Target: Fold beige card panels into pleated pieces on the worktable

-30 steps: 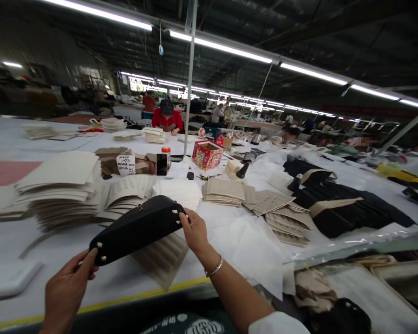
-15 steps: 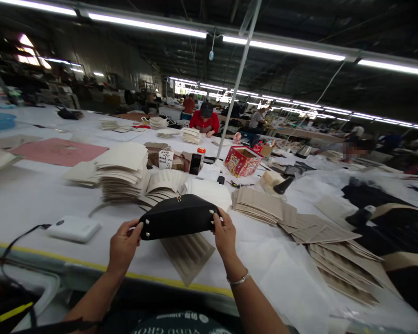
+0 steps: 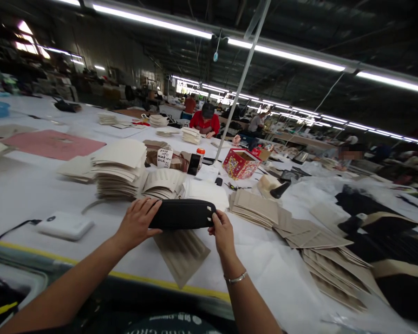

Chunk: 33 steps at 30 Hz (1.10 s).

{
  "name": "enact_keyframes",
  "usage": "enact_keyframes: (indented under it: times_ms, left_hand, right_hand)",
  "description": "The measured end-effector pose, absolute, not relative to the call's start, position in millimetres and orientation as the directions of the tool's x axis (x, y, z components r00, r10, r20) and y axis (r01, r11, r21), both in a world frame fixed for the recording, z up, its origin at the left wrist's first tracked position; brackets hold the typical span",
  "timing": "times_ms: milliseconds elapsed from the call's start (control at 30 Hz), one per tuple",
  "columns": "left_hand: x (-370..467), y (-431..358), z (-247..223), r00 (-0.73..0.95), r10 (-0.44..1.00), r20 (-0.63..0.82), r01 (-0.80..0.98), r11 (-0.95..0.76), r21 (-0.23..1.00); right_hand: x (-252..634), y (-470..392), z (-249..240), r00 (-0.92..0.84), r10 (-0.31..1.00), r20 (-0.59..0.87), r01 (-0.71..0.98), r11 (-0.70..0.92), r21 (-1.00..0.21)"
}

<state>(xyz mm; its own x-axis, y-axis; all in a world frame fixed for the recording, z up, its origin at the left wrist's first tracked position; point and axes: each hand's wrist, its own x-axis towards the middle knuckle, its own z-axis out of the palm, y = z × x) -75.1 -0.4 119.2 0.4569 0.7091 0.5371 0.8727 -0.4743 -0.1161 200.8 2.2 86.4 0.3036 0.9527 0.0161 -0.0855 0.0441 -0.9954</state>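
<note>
Black pouch (image 3: 182, 214) now level, lower above desk (image 3: 28, 195) | left hand (image 3: 136, 222) grips its 9 o'clock end, right hand (image 3: 223, 232) pinches 3 o'clock end | ribbed panel (image 3: 181, 253) beneath.

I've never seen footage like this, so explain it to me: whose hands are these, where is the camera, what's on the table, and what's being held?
The camera sits on a person's head, looking forward and down, so the two bare hands are that person's own. The left hand and right hand each have a grip on one end of a black bag, holding it flat just above the white table. Under it lies a ribbed beige card. Around it are stacks of beige pieces, a white power bank and a red box. Other workers sit farther back.
</note>
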Motion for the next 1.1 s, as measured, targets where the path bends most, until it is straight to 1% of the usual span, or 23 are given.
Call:
enact_keyframes:
  times_ms: [100,267,333,500,633,733,933,1100]
  left_hand:
    - [-64.4,9.2,123.1,0.518,0.701,0.49,0.834,-0.542,-0.106]
    - [-54.8,17.0,129.2,0.506,0.721,0.473,0.822,-0.569,-0.011]
    - [-54.6,16.5,130.9,0.503,0.729,0.464,0.821,-0.571,0.007]
    - [-47.7,12.6,131.1,0.494,0.737,0.462,0.834,-0.552,-0.011]
    - [-25.1,8.9,133.1,0.554,0.694,0.459,0.799,-0.599,-0.059]
    - [-9.2,8.6,133.8,0.573,0.681,0.456,0.788,-0.611,-0.079]
    - [-4.9,15.3,127.1,0.534,0.717,0.447,0.812,-0.582,-0.036]
    - [-7.2,14.4,126.0,0.525,0.692,0.495,0.795,-0.607,0.005]
  right_hand:
    - [199.0,3.1,87.2,0.301,0.954,-0.011,-0.105,0.022,-0.994]
    - [199.7,3.3,86.3,0.301,0.953,-0.028,-0.117,0.008,-0.993]
    - [200.2,3.3,86.2,0.298,0.954,-0.032,-0.119,0.004,-0.993]
    - [196.7,1.9,88.8,0.295,0.955,-0.017,-0.127,0.022,-0.992]
    - [188.4,-1.1,93.3,0.25,0.968,0.005,-0.105,0.032,-0.994]
    - [184.0,-2.6,95.7,0.249,0.968,0.021,-0.096,0.047,-0.994]
    - [184.0,-4.2,95.8,0.25,0.968,0.025,-0.103,0.053,-0.993]
    - [182.8,-4.5,94.3,0.239,0.97,0.038,-0.079,0.059,-0.995]
